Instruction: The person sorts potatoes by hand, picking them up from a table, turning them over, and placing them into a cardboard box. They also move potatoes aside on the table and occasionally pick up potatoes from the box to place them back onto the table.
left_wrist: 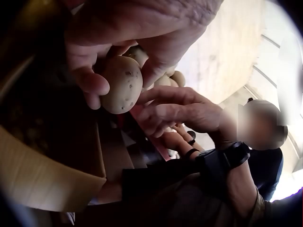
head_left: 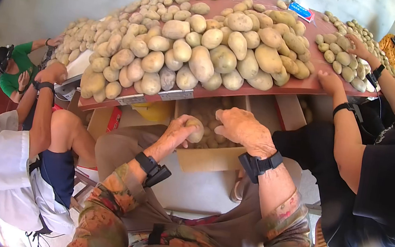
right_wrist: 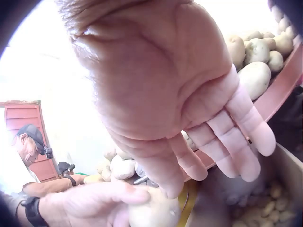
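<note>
My left hand (head_left: 174, 133) grips a single potato (head_left: 197, 129) between thumb and fingers, above an open cardboard box (head_left: 212, 159). In the left wrist view the potato (left_wrist: 121, 85) looks pale, with small dark specks on its skin. My right hand (head_left: 250, 130) is just to the right of it, with nothing in its grasp. Its fingers (right_wrist: 244, 116) reach forward, loosely straight, in the right wrist view. Smaller potatoes (right_wrist: 267, 208) lie inside the box, below both hands. A big heap of potatoes (head_left: 201, 63) covers the table in front of me.
The red table's (head_left: 289, 88) front edge runs over the box. A yellow container (head_left: 154, 111) stands under it at left. A blue-and-white packet (head_left: 301, 10) lies at the back. People sit on both sides, one reaching toward potatoes (head_left: 343, 56) at right; their arms and knees flank my space.
</note>
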Action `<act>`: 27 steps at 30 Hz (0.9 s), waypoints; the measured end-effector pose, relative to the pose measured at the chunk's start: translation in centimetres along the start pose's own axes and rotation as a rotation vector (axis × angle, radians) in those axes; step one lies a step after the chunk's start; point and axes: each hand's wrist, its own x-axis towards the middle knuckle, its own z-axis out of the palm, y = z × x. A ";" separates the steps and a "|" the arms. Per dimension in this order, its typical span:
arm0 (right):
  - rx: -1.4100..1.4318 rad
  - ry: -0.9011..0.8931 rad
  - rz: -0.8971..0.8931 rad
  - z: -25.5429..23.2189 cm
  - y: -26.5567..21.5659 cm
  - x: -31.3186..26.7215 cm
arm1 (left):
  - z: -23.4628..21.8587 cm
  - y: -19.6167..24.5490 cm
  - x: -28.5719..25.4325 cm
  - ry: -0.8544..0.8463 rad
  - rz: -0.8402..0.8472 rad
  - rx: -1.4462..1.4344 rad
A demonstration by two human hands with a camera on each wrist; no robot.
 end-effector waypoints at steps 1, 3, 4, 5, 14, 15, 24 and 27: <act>0.002 -0.001 0.009 -0.1 0.2 -0.1 | 0.3 -0.9 0.6 0.042 0.011 -0.006; 0.025 -0.006 0.027 0.1 0.6 -0.2 | 0.5 -2.5 1.3 0.100 0.029 0.008; 0.044 -0.009 0.036 0.3 0.8 -0.2 | 0.5 -3.4 1.5 0.116 0.037 0.026; 0.061 -0.010 0.044 0.4 1.0 -0.2 | 0.4 -4.2 1.6 0.134 0.048 0.044; 0.008 0.028 -0.018 0.7 0.1 -0.3 | 1.3 5.5 -1.9 0.261 0.664 0.321; 0.004 0.030 -0.028 0.6 -0.1 -0.3 | 1.2 6.5 -1.9 0.324 0.730 0.361; 0.019 0.026 -0.034 1.0 -0.5 -0.6 | 0.0 11.5 1.4 0.702 1.033 1.107; 0.028 0.008 -0.020 0.5 -0.7 -0.7 | 0.0 11.8 2.7 0.682 1.003 1.282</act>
